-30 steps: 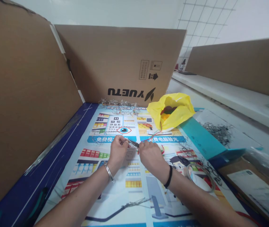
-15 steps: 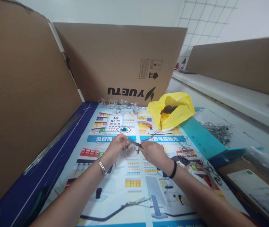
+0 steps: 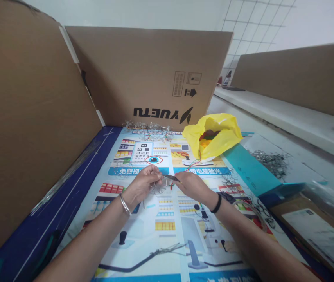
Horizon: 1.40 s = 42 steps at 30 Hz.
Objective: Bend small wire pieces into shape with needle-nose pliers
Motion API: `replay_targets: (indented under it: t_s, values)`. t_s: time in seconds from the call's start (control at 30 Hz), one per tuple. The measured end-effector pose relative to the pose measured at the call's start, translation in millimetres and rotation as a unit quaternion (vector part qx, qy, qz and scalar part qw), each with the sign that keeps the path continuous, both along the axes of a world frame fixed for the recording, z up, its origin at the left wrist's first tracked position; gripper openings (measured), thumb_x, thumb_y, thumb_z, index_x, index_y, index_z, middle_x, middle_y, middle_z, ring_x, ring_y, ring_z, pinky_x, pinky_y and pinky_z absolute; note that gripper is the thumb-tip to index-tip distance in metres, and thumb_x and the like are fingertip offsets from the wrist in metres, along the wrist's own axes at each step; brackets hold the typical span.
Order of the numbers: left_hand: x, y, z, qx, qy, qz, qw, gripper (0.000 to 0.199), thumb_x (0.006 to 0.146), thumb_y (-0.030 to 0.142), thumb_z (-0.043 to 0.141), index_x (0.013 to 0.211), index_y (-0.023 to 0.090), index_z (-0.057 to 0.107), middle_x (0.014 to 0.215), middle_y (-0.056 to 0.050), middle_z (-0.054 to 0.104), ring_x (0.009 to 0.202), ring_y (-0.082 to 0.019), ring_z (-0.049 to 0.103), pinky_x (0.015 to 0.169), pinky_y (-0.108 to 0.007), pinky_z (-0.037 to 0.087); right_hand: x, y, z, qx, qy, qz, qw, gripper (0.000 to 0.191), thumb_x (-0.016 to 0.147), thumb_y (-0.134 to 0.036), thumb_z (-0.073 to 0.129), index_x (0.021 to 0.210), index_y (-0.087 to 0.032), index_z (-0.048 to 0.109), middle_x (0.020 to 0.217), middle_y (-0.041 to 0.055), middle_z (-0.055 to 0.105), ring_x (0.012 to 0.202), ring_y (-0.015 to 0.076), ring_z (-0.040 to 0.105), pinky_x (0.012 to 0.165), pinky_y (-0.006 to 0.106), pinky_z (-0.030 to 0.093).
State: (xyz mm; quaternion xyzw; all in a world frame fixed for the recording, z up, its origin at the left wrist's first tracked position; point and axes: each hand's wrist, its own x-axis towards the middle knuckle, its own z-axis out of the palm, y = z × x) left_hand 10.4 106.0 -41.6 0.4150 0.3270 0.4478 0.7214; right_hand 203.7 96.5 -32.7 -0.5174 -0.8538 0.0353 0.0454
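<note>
My left hand (image 3: 148, 181) is closed in a pinch on a small wire piece (image 3: 158, 188), whose thin silvery wires fan out below the fingers. My right hand (image 3: 191, 185) is wrapped round a dark pointed tool, seemingly pliers (image 3: 169, 177). The tool's tip points left and meets the left fingertips. Red and green thread (image 3: 194, 164) runs from the yellow bag (image 3: 231, 135) down behind my right hand. A small red and green bit (image 3: 171, 187) shows between the hands.
Tangled wire pieces (image 3: 149, 127) lie along the cardboard wall (image 3: 143, 70). Another wire pile (image 3: 268, 162) is at the right, beside a turquoise box flap (image 3: 250, 168). A wire bundle (image 3: 169, 250) lies near the front, and black loops (image 3: 265, 213) lie by my right forearm.
My right hand has shifted slightly right and up with the tool. The wire piece under my left fingers shows more clearly; my left hand has hardly moved.
</note>
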Motion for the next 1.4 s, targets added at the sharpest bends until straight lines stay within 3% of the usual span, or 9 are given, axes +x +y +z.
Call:
replay_targets:
  t_s: [0.3,0.73,1.07,1.4]
  values:
    - [10,-5,6.0,0.026,0.039,0.074,0.996,0.022,0.064,0.02,0.066,0.07,0.017,0.044,0.058,0.004,0.052,0.052,-0.007,0.05,0.052,-0.019,0.037,-6,-10,8.4,0.073,-0.048,-0.038,0.995,0.027,0.088,-0.035,0.037,0.086,-0.016,0.057,0.085,0.0073,0.062,0.081,0.0195,0.054,0.071,0.029,0.032]
    - [23,-9,-3.8,0.09,0.161,0.218,0.959,0.013,0.068,0.017,0.055,0.072,0.019,0.043,0.059,0.006,0.052,0.053,-0.009,0.053,0.055,-0.02,0.038,-24,-26,6.0,0.118,-0.1,-0.079,0.985,0.024,0.088,-0.03,0.037,0.093,-0.015,0.056,0.087,0.0111,0.059,0.082,0.0225,0.052,0.07,0.034,0.031]
    - [26,-11,-6.3,0.093,0.192,0.266,0.94,0.012,0.068,0.017,0.055,0.073,0.019,0.044,0.058,0.005,0.053,0.052,-0.01,0.054,0.053,-0.021,0.038,-30,-28,-3.6,0.122,-0.116,-0.08,0.982,0.026,0.089,-0.027,0.031,0.088,-0.014,0.053,0.079,0.0116,0.057,0.074,0.0231,0.053,0.063,0.034,0.033]
    - [26,-9,-8.4,0.082,0.194,0.27,0.939,0.012,0.068,0.017,0.054,0.073,0.019,0.043,0.06,0.004,0.053,0.052,-0.009,0.054,0.053,-0.021,0.04,-34,-28,-7.5,0.13,-0.129,-0.079,0.98,0.019,0.085,-0.016,0.034,0.088,-0.013,0.052,0.077,0.0118,0.057,0.067,0.0221,0.054,0.059,0.033,0.034]
